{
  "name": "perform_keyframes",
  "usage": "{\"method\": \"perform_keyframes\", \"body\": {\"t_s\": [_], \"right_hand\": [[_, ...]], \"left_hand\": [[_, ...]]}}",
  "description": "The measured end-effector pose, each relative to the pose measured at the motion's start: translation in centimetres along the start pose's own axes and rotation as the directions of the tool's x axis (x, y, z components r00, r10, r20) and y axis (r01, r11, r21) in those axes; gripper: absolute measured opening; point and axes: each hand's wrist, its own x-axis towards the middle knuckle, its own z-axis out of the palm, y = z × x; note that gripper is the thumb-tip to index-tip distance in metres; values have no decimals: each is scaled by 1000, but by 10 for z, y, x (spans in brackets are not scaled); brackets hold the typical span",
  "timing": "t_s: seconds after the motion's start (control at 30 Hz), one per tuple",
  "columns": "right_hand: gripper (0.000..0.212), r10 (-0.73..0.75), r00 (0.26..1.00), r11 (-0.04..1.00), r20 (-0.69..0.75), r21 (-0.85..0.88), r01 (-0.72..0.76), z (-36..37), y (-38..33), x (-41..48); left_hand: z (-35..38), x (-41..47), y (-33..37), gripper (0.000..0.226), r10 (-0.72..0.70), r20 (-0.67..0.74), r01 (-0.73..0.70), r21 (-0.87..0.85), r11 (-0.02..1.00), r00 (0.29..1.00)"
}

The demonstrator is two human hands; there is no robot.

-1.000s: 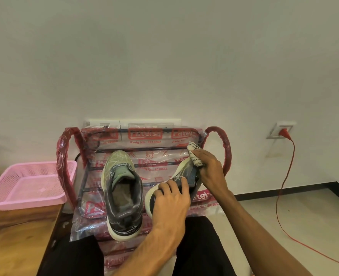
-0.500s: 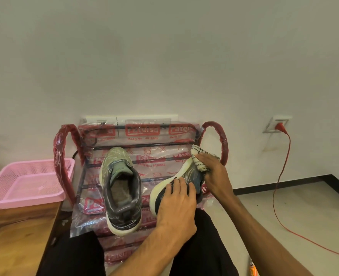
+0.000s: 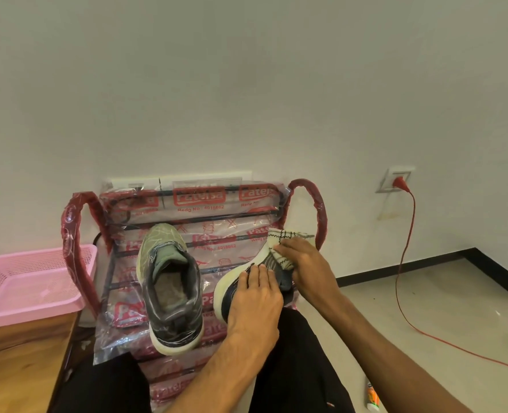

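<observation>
Two grey-green sneakers lie on a plastic-wrapped red rack. The left sneaker stands upright with its opening facing me. The right sneaker is tipped on its side, its pale sole turned left. My left hand grips this tipped sneaker from above, fingers curled over its heel half. My right hand holds a cream checked cloth and presses it against the sneaker's upper near the toe. Both forearms reach in from below.
A pink plastic basket sits on a wooden table at the left. A red cable runs from a wall socket down across the tiled floor at the right. A small tube lies on the floor. My dark-trousered legs fill the bottom.
My right hand with the cloth has slid a little along the tipped sneaker's upper. My left hand stays on the same sneaker. The camera has shifted slightly.
</observation>
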Motion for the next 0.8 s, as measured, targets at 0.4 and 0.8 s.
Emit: {"method": "perform_keyframes", "body": {"t_s": [0.4, 0.8], "right_hand": [[55, -113, 992, 993, 59, 35, 111, 3, -19, -10], [49, -86, 990, 995, 108, 55, 80, -4, -31, -6]], "left_hand": [[2, 0, -24, 85, -13, -60, 12, -23, 1000, 998], [1, -1, -24, 86, -26, -62, 23, -44, 999, 998]]}}
